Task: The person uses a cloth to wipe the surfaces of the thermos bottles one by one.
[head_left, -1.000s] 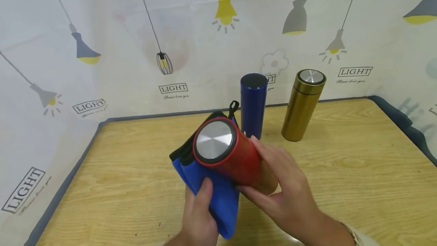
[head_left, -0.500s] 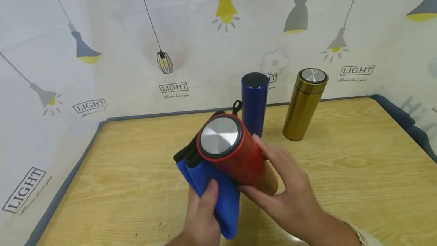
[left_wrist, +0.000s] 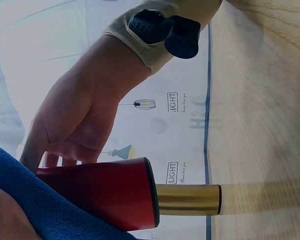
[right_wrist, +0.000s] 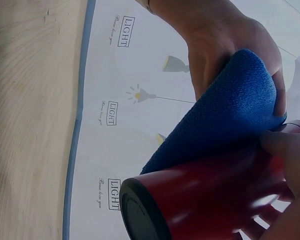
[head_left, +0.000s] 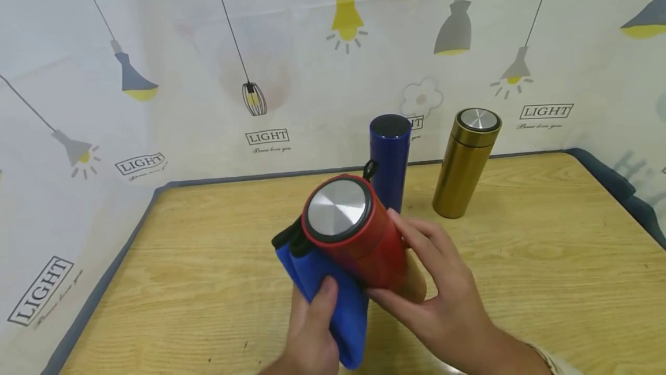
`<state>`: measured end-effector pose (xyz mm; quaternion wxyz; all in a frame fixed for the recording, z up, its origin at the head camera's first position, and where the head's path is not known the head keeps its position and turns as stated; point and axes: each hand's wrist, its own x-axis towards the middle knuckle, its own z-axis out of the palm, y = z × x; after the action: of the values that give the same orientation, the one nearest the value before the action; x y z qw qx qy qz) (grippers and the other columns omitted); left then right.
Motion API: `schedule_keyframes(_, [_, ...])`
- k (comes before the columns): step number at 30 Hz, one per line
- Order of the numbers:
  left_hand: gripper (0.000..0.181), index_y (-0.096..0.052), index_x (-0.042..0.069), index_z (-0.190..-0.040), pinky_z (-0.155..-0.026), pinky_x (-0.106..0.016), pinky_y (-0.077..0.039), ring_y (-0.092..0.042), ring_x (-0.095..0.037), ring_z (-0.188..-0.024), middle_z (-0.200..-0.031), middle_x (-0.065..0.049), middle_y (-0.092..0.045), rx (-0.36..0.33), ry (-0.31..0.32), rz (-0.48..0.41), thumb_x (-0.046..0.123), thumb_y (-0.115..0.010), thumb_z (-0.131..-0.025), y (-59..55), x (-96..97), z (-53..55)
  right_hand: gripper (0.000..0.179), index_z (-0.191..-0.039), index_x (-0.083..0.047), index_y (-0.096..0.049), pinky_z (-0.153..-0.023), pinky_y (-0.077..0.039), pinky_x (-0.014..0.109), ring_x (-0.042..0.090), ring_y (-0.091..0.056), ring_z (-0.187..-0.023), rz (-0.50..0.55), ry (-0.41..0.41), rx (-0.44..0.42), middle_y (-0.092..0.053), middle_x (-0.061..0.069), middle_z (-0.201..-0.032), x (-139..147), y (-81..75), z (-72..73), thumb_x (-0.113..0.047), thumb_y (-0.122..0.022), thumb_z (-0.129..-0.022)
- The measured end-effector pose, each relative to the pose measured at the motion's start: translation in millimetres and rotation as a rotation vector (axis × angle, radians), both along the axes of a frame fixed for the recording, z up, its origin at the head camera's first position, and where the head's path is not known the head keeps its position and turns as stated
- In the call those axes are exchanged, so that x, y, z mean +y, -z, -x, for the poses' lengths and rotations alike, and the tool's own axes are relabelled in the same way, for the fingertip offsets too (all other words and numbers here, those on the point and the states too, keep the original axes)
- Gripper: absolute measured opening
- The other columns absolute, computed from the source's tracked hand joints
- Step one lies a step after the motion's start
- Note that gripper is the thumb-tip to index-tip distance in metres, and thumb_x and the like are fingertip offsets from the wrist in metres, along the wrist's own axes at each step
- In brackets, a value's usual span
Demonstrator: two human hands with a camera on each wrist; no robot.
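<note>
My right hand [head_left: 442, 288] grips a red thermos bottle [head_left: 372, 253] around its lower body, thumb below and fingers on the far side. The bottle is tilted above the table, its silver lid top turned up toward the head camera. In my left hand [head_left: 314, 334] is a folded blue cloth [head_left: 350, 329] with black edging and a loop, pinched under the thumb. In the right wrist view the cloth [right_wrist: 225, 110] lies against the side of the bottle [right_wrist: 205, 200]. My left fingers are mostly hidden behind cloth and bottle.
Behind the hands, a blue thermos bottle [head_left: 390, 155] stands upright on the wooden table [head_left: 198, 259]. A gold thermos bottle [head_left: 465, 167] stands to its right. A white backdrop [head_left: 291, 45] printed with lamps rises at the table's back edge.
The red bottle and cloth have shifted slightly right in the head view. The cloth's dark edge above the lid has slipped behind the bottle. Both hands keep their hold.
</note>
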<state>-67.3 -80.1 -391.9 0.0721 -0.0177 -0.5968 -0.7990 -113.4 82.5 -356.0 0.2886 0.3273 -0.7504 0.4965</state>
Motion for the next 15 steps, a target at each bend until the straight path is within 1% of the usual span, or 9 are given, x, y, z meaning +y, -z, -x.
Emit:
schedule_keyframes(2, [0.058, -0.014, 0.006, -0.157, -0.108, -0.017, -0.036, -0.042, -0.007, -0.134, -0.154, -0.019, -0.037, -0.007, 0.005, -0.008, 0.023, -0.035, -0.105, -0.7, 0.3, -0.6, 0.075, -0.141, 0.002, -0.052, -0.103, -0.041, 0.015, 0.012, -0.055, -0.119, 0.003, -0.007, 0.001, -0.058, 0.015, -0.126, 0.0, 0.2, 0.0, -0.049, -0.069, -0.089])
schedule_keyframes(5, [0.057, -0.015, 0.008, -0.157, -0.11, -0.018, -0.036, -0.044, -0.007, -0.134, -0.154, -0.016, -0.037, 0.011, 0.014, -0.032, 0.019, -0.035, -0.104, -1.9, 0.9, -0.5, 0.075, -0.141, 0.003, -0.051, -0.103, -0.042, 0.015, 0.012, -0.056, -0.117, 0.008, -0.016, 0.002, -0.058, 0.015, -0.126, -0.1, 0.3, 0.2, -0.048, -0.069, -0.089])
schedule_keyframes(8, [0.057, -0.015, 0.008, -0.157, -0.11, -0.018, -0.036, -0.044, -0.007, -0.134, -0.154, -0.015, -0.038, 0.029, 0.022, -0.042, 0.018, -0.035, -0.104, -2.6, 0.9, 0.6, 0.075, -0.141, 0.004, -0.052, -0.101, -0.043, 0.015, 0.012, -0.058, -0.114, 0.01, -0.02, 0.007, -0.058, 0.015, -0.125, -0.2, 0.1, 0.6, -0.048, -0.069, -0.089])
schedule_keyframes(13, [0.058, -0.014, 0.007, -0.157, -0.11, -0.017, -0.034, -0.041, -0.008, -0.137, -0.155, -0.017, -0.036, 0.015, 0.034, -0.02, 0.018, -0.035, -0.104, -4.2, -0.2, 1.0, 0.075, -0.14, 0.005, -0.052, -0.099, -0.044, 0.015, 0.012, -0.058, -0.11, 0.015, -0.023, 0.018, -0.059, 0.015, -0.124, -0.6, 0.7, 0.7, -0.047, -0.07, -0.089])
schedule_keyframes(15, [0.057, -0.015, 0.007, -0.156, -0.111, -0.018, -0.033, -0.041, -0.009, -0.137, -0.155, -0.016, -0.036, 0.038, 0.052, -0.011, 0.017, -0.034, -0.104, -5.6, -0.1, 2.1, 0.075, -0.139, 0.005, -0.052, -0.099, -0.045, 0.016, 0.012, -0.058, -0.11, 0.023, -0.027, 0.02, -0.059, 0.016, -0.124, -0.5, 0.4, 0.9, -0.047, -0.071, -0.088])
